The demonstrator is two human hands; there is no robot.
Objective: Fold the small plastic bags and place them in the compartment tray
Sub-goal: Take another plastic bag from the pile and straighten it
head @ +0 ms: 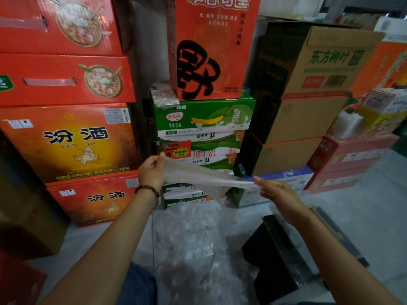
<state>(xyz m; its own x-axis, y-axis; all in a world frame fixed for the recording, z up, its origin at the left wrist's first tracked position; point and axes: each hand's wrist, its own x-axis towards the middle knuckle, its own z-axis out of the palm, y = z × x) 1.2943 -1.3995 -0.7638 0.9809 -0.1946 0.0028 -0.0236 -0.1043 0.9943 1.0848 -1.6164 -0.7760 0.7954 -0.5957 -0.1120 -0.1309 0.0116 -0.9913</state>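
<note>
1. My left hand (151, 171) is raised up and to the left of the black tray (275, 256). Its fingers (159, 157) are closed in a pinch on one end of a clear plastic bag (204, 175).
2. My right hand (278, 190) is above the tray's far end, and its fingers (261, 180) pinch the bag's other end.
3. The bag hangs in the air, pulled taut between both hands. It slopes down toward the tray's side and is not in the tray.
4. A heap of clear bags (191, 238) lies on the floor just left of the tray.
5. The tray sits on the floor under my right forearm; I cannot make out its inside.
6. Stacked cartons (204, 116) stand beyond the tray.
</note>
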